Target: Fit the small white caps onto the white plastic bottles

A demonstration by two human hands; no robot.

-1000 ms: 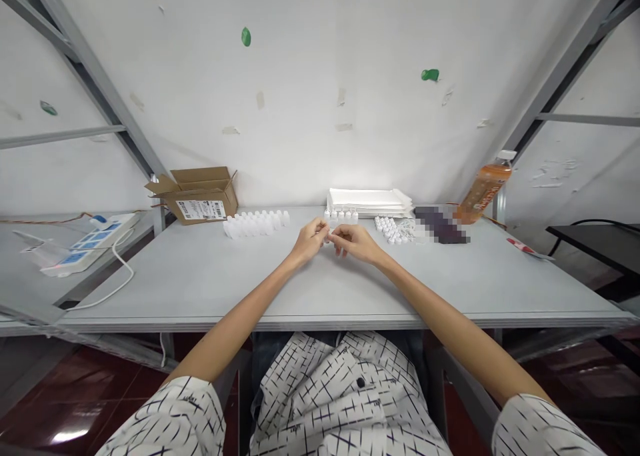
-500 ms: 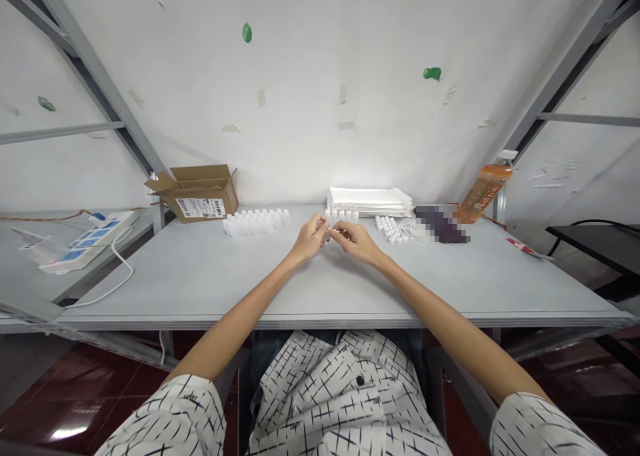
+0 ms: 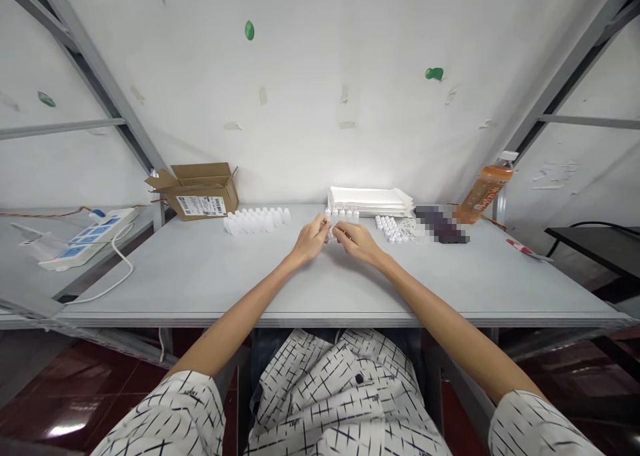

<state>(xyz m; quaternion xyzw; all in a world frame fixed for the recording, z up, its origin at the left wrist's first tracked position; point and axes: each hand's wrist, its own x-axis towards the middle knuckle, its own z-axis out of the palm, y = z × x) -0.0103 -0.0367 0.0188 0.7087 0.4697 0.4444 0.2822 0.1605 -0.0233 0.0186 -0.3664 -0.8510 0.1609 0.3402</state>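
Pinched in the left hand [image 3: 310, 241], thumb against fingers: a small pale piece [image 3: 330, 234], just in front of the short row of white-tipped bottles [image 3: 349, 214], above the far middle of the surface [image 3: 345, 289]. Drawn in close beside it, with fingers curled: the right hand [image 3: 361, 243]. Cannot tell the right hand's exact grip, nor the piece's full shape, behind the fingers.

Steady the small pale piece with the left hand and make the fine movements with the right. Grip lightly, to avoid squeezing or bending something so small. Line up by eye before adding pressure, and ease off at any sideways tilt. Mind the knuckles near the row, for fear of tipping a bottle. Likewise, swing wide of the pale bottles [image 3: 256, 221] to the left and the small white caps [image 3: 389, 229] to the right.
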